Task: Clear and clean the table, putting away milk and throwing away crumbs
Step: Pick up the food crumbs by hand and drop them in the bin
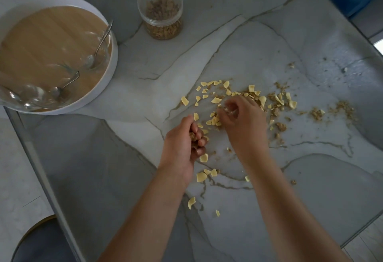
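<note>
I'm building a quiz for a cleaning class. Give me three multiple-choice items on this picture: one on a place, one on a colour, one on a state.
1. Where does the jar stand? A on the table beside the tray; B in the tray; C on a shelf.
2. The tray's rim is: A red; B white; C black.
3. The left hand: A lies flat, empty; B holds crumbs; C grips a cloth.
Answers: A, the jar sits on marble apart from the tray; B, the rim shows white; B, fingers curl round crumbs.
</note>
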A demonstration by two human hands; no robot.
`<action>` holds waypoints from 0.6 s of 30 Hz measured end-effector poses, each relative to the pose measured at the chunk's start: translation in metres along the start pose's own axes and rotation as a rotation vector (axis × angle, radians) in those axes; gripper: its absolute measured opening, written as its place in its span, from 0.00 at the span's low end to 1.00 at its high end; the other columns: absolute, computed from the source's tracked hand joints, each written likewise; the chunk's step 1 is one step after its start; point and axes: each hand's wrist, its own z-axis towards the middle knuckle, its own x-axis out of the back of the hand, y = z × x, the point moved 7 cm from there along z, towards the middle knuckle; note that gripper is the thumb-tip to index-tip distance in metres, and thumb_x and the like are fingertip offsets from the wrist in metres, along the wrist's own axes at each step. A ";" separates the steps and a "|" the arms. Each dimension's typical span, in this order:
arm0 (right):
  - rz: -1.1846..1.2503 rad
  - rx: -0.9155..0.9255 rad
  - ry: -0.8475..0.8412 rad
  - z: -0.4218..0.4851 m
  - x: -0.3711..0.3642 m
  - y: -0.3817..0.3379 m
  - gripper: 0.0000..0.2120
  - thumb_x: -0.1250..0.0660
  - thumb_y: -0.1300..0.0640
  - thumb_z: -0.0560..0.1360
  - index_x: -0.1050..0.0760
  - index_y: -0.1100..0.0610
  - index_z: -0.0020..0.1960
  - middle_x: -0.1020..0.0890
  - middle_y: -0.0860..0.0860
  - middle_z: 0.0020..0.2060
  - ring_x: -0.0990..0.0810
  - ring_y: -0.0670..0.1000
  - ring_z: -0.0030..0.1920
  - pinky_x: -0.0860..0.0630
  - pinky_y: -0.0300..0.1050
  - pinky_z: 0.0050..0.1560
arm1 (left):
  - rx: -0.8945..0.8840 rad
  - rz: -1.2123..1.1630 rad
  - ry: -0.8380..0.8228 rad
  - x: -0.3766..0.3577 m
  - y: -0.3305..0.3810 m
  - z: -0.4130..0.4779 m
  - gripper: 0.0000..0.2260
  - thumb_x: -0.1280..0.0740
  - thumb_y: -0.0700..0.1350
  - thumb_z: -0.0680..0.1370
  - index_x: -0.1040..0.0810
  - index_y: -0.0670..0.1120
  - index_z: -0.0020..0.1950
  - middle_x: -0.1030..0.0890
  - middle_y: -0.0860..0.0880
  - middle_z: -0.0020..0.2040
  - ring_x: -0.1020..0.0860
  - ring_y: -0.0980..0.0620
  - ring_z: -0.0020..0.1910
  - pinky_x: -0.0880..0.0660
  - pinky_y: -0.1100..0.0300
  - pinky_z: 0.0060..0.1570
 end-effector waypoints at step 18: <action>0.253 0.132 0.069 -0.024 0.043 -0.037 0.05 0.34 0.53 0.77 0.20 0.51 0.49 0.19 0.40 0.43 0.21 0.41 0.44 0.29 0.27 0.41 | -0.030 -0.195 -0.132 -0.030 0.007 0.004 0.12 0.41 0.39 0.80 0.18 0.37 0.49 0.17 0.41 0.45 0.17 0.48 0.43 0.20 0.57 0.48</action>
